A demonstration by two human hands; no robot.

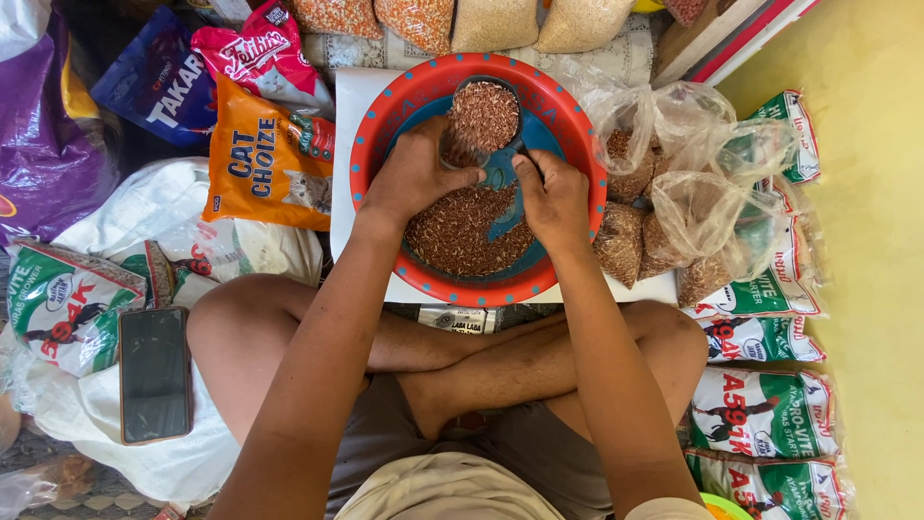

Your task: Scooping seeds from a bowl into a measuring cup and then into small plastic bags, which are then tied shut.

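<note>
Grain scoop (483,117), small dark round cup, heaped with reddish-brown grain, sits over the far side of the red-rimmed basin (383,116) on the floor between the person's crossed legs. Loose grain (452,231) piled in the basin bottom. Left hand (416,173) closed around the cup's near wall, fingers wrapped, thumb toward the middle; a firm closed grip on the cup. Right hand (551,197) lies beside it with fingers curled down near a teal scoop-like piece (502,173); cannot tell if it pinches that piece or just rests on the grain.

Handling, as a judgement: cup is rigid and light, but heaped, so it spills if tilted; best taken round the wall, kept level. Grain is dry, free-flowing, slippery underhand. Basin is stiff plastic, likely heavy with its load; take by the rim.

Clear plastic bags (674,193) of grain just right of the basin, feed sacks (760,404) further right, phone (154,374) lying at left.
</note>
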